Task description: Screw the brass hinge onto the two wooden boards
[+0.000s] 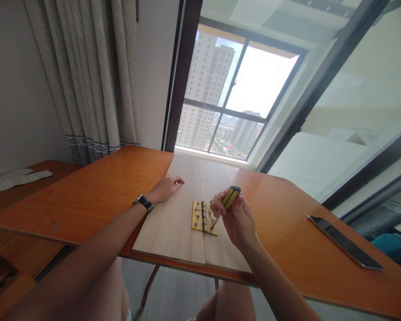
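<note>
- Hinge [204, 217]: six o'clock in view, straddling two boards [173, 227].
- Right hand [239, 218], at its three o'clock, grips the screwdriver [232, 197], tip near the five-o'clock corner.
- Left hand [165, 188], ten o'clock, lies empty, loosely curled.
- Best to straighten the tilted screwdriver and steady the hinge left-handed.

My left arm [96, 247] reaches out long and nearly straight, and my left hand [165, 189] lies low at its end, fingers loosely bent, their tips pointing across toward my other side. My right hand [239, 220] is nearer to me and well apart from the left, its fingers [217, 205] curled in a grip. Behind that hand, my right wrist [252, 243] leads back into my right forearm [279, 278], which slants outward and down toward me.
</note>
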A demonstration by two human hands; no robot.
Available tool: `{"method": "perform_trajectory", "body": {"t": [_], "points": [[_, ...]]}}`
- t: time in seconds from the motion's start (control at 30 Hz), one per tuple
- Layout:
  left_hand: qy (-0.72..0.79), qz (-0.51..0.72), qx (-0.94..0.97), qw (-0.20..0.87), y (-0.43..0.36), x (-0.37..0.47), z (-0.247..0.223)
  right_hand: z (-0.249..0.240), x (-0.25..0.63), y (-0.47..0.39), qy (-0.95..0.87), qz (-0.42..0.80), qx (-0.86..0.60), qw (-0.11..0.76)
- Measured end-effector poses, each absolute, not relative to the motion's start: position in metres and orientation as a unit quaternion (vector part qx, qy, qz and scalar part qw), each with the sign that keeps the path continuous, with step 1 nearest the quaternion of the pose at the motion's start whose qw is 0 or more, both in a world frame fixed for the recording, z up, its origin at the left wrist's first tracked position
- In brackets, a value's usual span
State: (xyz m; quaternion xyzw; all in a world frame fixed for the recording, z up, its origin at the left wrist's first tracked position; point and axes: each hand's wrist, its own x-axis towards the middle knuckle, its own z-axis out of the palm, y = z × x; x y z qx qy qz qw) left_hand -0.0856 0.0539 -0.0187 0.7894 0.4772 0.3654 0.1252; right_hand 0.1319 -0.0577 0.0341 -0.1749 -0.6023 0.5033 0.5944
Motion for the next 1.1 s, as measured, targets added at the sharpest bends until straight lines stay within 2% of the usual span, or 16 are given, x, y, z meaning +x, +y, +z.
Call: {"method": "perform_trajectory", "body": {"t": [0.27, 0.47, 1.1], "points": [[0.479, 0.366, 0.788, 0.121, 0.051, -0.085, -0.017, 0.051, 0.143, -0.067, -0.698, 0.374, -0.279, 0.543], [0.479, 0.363, 0.790, 0.125, 0.053, -0.084, -0.017, 0.065, 0.133, -0.078, -0.690, 0.327, -0.267, 0.588], [0.477, 0.358, 0.793, 0.123, 0.053, -0.084, -0.017, 0.048, 0.124, -0.067, -0.692, 0.336, -0.273, 0.577]]}}
